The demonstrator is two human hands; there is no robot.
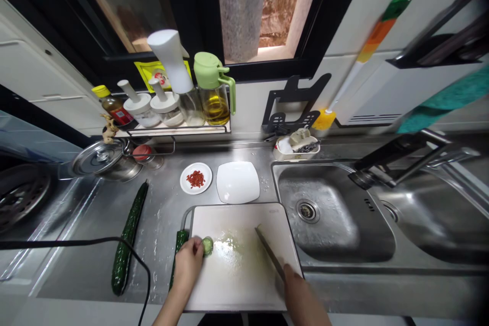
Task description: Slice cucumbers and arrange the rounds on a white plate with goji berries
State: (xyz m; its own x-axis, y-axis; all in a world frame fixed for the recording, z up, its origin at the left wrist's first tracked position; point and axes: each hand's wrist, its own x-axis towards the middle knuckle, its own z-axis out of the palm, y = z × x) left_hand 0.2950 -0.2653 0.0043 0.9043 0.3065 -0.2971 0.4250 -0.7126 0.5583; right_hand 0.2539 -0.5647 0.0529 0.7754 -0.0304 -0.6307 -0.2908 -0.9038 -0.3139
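Note:
My left hand (191,256) is at the left side of the white cutting board (244,290), its fingers pinched together at a small round cucumber slice (207,246) with a pale green cut face. How thick that slice is, my fingers partly hide. A dark green cucumber piece (180,240) lies beside the board's left edge, partly behind my left hand. My right hand (295,282) is closed round the handle of a knife (270,252). The blade slants up and left over the right part of the board, with a small bit of green near its tip. Wet, greenish marks cover the board's middle.
A whole cucumber (130,239) lies on the left counter, near a black cord (126,242). Behind the board stand a small plate (185,187) of chopped red bits and a square white dish (237,182). A double sink (336,260) is right; a seasoning rack (191,130) is behind.

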